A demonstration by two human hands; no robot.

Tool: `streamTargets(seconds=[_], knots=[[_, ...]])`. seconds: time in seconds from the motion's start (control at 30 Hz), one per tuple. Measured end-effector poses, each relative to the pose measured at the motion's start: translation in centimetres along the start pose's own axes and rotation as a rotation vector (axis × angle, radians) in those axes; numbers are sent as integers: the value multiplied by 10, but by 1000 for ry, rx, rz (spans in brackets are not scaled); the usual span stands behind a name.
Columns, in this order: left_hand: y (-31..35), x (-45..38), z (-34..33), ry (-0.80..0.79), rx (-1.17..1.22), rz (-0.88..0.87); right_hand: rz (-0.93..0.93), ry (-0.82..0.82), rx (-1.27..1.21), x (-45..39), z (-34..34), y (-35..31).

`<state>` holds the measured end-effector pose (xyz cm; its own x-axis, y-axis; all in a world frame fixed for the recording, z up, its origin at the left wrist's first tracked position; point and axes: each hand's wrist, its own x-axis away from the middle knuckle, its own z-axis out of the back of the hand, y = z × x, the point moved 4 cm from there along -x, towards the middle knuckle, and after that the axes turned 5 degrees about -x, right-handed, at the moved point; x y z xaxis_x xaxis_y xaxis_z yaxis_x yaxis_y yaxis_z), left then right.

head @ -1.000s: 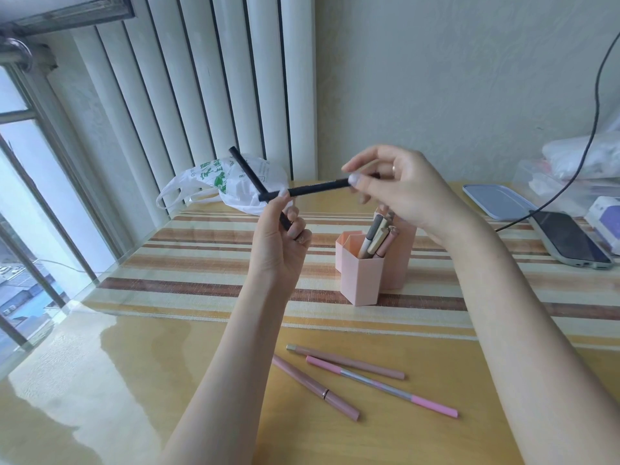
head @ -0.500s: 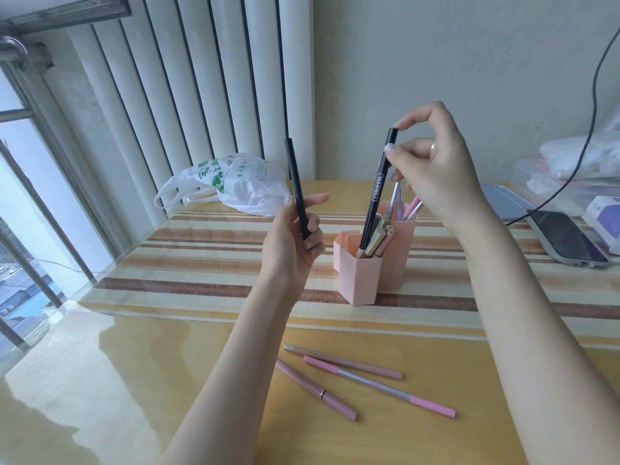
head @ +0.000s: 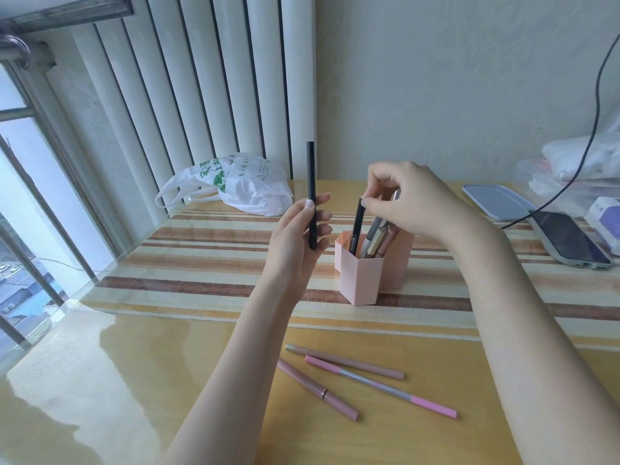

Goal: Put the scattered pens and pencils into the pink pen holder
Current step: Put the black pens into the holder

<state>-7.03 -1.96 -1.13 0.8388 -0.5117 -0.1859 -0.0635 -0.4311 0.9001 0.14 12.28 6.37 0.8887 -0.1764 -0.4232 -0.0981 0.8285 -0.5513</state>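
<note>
Above the front pocket of the pink pen holder [head: 360, 280], right hand [head: 409, 199] pinching the top of a black pen [head: 356, 229] between thumb and finger. Pen standing almost straight up, low end already down inside the pocket, beside the other pens [head: 377, 241] leaning there. Looks close to letting go, so only a small drop left for this one.

Just to the left, left hand [head: 295, 239] closed around a second black pen [head: 311, 196], gripped near its bottom. Long and upright too, top end pointing high. Very near the holder, a short way left of it, so a small shift to the right and a push down should do. Already lined up the right way, no turning needed.

Nearer, on the yellow table [head: 134, 380], three pink pens [head: 369, 380] lying flat, slanting from far-left to near-right, well apart from both hands. Not picked up yet.
</note>
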Motion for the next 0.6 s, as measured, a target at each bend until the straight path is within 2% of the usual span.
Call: streamTargets(seconds=[0.13,0.27,0.37,0.5,0.6], knots=[[-2,1,-2,-29,-40,4,-46,34,80,1,6,6],[-3,2,-7,-92,-93,-6,-11,182,-161,-1,15,5],[-3,3,-13,-162,-148,-32,26,158,-369,-3,16,-1],[-4,5,-16,-199,-253,-57,81,132,-445,-2,9,-9],[-2,5,-15,-204,-285,-92,91,213,-524,-2,13,-8]])
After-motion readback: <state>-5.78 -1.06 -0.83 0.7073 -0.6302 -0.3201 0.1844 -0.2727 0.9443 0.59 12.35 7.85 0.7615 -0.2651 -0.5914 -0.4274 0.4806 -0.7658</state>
